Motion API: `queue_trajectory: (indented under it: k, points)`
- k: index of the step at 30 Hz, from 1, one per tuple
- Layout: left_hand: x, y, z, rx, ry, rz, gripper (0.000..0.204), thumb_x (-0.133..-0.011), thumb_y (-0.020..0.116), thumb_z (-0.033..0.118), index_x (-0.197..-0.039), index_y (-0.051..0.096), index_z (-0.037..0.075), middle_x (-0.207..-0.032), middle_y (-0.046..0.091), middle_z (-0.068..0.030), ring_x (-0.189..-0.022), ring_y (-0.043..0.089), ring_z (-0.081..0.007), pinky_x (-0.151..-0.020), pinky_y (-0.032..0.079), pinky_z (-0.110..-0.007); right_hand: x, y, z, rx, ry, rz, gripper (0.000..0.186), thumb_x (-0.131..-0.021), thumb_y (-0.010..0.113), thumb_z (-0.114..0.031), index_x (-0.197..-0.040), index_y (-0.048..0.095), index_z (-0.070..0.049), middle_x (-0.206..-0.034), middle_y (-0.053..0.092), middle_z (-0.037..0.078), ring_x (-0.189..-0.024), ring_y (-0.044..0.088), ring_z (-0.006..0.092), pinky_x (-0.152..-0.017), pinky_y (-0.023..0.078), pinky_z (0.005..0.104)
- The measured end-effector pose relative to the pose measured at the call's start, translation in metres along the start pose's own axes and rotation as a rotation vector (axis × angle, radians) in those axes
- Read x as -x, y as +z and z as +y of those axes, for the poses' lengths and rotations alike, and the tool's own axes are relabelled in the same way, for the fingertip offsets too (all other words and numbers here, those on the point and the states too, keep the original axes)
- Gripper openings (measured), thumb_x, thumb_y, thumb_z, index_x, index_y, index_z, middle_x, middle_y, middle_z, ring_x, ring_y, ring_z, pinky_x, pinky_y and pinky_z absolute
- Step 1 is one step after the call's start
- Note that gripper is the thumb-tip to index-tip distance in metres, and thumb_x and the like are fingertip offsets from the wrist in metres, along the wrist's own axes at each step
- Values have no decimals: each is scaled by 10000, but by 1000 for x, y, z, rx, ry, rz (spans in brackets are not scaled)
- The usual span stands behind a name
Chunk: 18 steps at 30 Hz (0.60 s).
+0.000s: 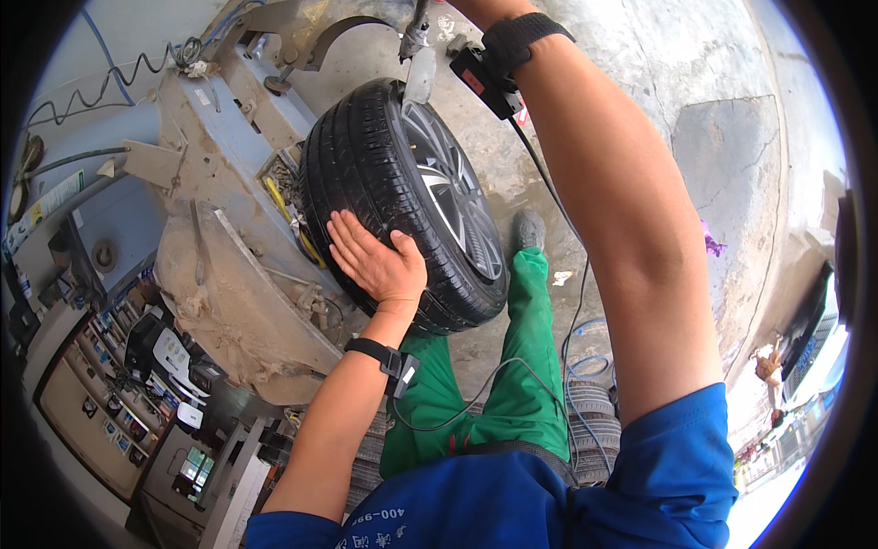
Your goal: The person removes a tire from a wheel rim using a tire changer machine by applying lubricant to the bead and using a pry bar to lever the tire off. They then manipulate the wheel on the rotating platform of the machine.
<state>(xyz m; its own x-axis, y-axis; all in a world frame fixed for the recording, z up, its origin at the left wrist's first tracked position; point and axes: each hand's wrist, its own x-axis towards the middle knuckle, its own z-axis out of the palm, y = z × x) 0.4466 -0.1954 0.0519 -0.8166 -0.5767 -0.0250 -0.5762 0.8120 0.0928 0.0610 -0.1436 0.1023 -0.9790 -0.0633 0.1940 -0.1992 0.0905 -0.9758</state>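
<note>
Head view, wheel: the wheel (407, 206), a black tyre on a grey spoked alloy rim, stands upright on the shaft of the wheel balancer (219, 183), tread toward you and rim face turned to your right. Mounted like this it looks free to turn, which would be why you steady it by hand.
Head view, left hand: your left hand (375, 265) lies flat on the tread at the lower near side, fingers spread and straight, palm pressed on the rubber. It grips nothing; it only rests against the tyre.
Head view, right hand: your right arm reaches up over the top of the wheel, and the hand passes out of the upper edge beyond the black wrist strap (517, 41). I cannot tell whether it is open or closed, or what it holds.
Head view, above the rim: a metal tool (419, 55) hangs down just at the rim's top edge, near your right wrist.
Head view, stance: your green trouser legs (512, 366) stand just beside the wheel on the concrete floor (722, 156).
</note>
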Motion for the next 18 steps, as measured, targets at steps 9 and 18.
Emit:
queue_trajectory:
  k: [9,18]
  points:
    - [8,0,-23,11,14,4,775,-937,455,339,-1570,264,-69,-1652,277,-246,-1550,227,-401,-1259,148,-538,45,16,-36,-16,36,-39,409,-889,604,-305,-722,685,59,-645,600,282,-587,668,379,-632,514,459]
    - [16,-3,-62,39,121,1,771,-940,485,334,-1576,278,-50,-1644,307,-236,-1540,260,-402,-1253,166,-534,108,43,-44,-114,-87,-23,334,-899,642,-210,-695,656,53,-654,590,281,-566,656,403,-561,491,450]
